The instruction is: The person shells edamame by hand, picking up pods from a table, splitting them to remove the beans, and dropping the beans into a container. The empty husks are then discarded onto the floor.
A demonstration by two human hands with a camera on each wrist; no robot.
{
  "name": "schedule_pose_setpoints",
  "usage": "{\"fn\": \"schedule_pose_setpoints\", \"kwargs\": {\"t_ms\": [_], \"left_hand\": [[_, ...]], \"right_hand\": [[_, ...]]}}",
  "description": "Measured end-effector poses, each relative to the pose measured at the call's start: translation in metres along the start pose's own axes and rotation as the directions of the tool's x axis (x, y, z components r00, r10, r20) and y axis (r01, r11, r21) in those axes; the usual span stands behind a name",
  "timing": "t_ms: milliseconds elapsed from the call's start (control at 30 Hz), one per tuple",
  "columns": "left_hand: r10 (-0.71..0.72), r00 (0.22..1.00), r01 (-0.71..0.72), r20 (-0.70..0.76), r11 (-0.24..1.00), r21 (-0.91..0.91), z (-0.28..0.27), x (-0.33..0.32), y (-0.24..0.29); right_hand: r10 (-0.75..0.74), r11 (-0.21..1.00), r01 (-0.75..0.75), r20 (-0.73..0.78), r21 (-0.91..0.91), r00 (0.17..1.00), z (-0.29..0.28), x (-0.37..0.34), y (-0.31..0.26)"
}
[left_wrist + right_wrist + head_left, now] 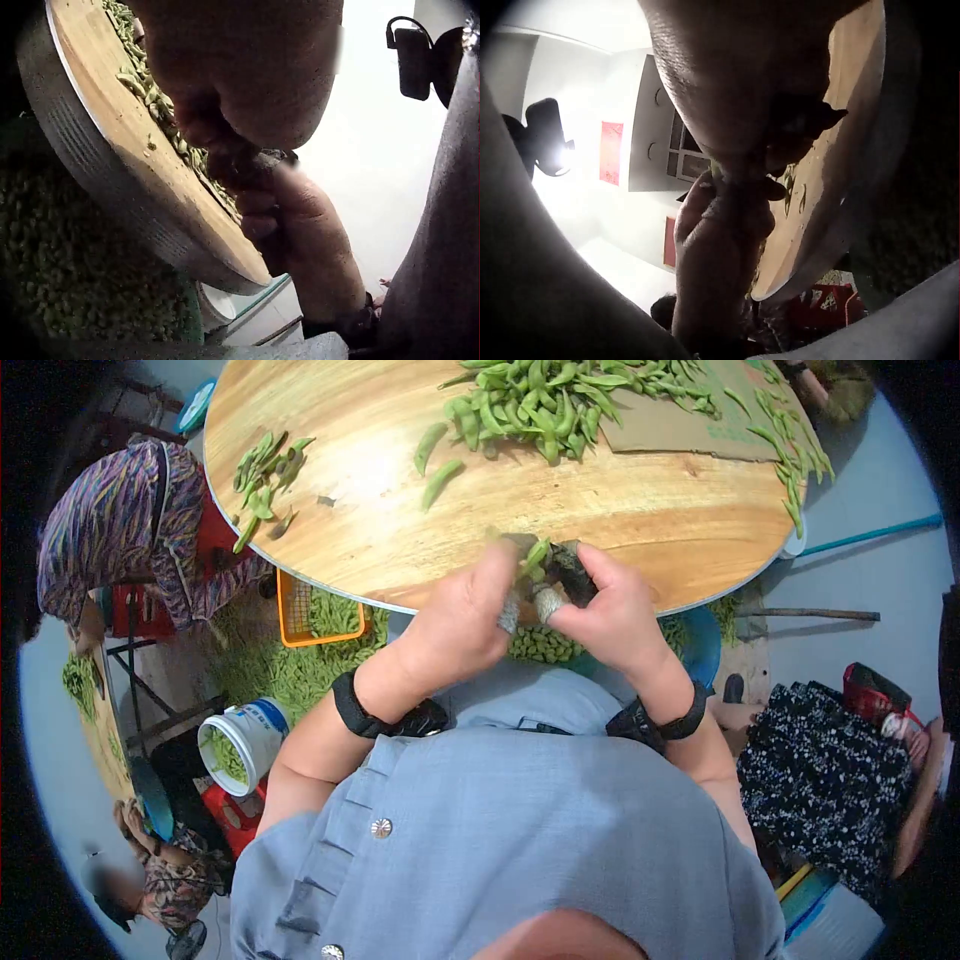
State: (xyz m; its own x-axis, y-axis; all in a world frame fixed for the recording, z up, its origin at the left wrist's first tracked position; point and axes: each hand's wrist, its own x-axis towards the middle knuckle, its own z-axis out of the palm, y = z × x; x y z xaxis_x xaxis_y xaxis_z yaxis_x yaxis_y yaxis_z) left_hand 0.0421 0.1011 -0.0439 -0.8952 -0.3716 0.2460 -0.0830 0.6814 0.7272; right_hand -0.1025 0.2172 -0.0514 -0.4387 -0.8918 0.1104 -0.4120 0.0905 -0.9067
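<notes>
Both hands meet over the near edge of a round wooden table (350, 550). Between their fingertips is a green edamame pod (538, 556). My left hand (455, 610), slightly blurred, pinches it from the left. My right hand (620, 610) holds it from the right, thumb and fingers curled in. Grey and dark wrappings cover some fingertips. In the left wrist view the right hand (315, 232) faces the near left hand, and the pod is hidden. The right wrist view shows the left hand (720, 240) in shadow below the right. A pile of pods (540, 405) lies farther up the table.
Cardboard (690, 425) lies under part of the pile. A smaller pod heap (265, 480) sits at the table's left. Below are an orange basket (292, 610), a white bucket (265, 725) of beans and a blue basin (702, 645). People sit on both sides.
</notes>
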Motion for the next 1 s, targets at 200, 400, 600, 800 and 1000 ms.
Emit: {"fn": "schedule_pose_setpoints", "kwargs": {"t_ms": [200, 400, 600, 800, 1000], "left_hand": [[-0.171, 0.983, 0.175, 0.064, 0.983, -0.057, -0.007, -0.007, 0.008], [-0.382, 0.901, 0.357, 0.207, 0.923, 0.146, -0.075, -0.064, -0.004], [-0.545, 0.720, 0.385, 0.429, 0.828, 0.407, -0.103, -0.121, -0.012], [-0.478, 0.853, 0.348, 0.208, 0.819, 0.455, -0.093, -0.089, -0.003], [0.071, 0.967, 0.067, -0.245, 0.858, 0.510, -0.056, -0.006, -0.023]], "right_hand": [[-0.014, 0.990, 0.025, 0.083, -0.139, 0.996, -0.003, 0.000, 0.004], [-0.038, 0.922, 0.191, 0.412, -0.337, 0.910, -0.009, -0.003, -0.006], [-0.324, 0.842, 0.388, 0.222, -0.375, 0.919, 0.018, 0.067, -0.008], [-0.485, 0.752, 0.489, 0.131, -0.443, 0.865, 0.054, 0.125, 0.017], [-0.257, 0.832, 0.369, 0.301, -0.415, 0.918, 0.021, 0.081, -0.011]]}}
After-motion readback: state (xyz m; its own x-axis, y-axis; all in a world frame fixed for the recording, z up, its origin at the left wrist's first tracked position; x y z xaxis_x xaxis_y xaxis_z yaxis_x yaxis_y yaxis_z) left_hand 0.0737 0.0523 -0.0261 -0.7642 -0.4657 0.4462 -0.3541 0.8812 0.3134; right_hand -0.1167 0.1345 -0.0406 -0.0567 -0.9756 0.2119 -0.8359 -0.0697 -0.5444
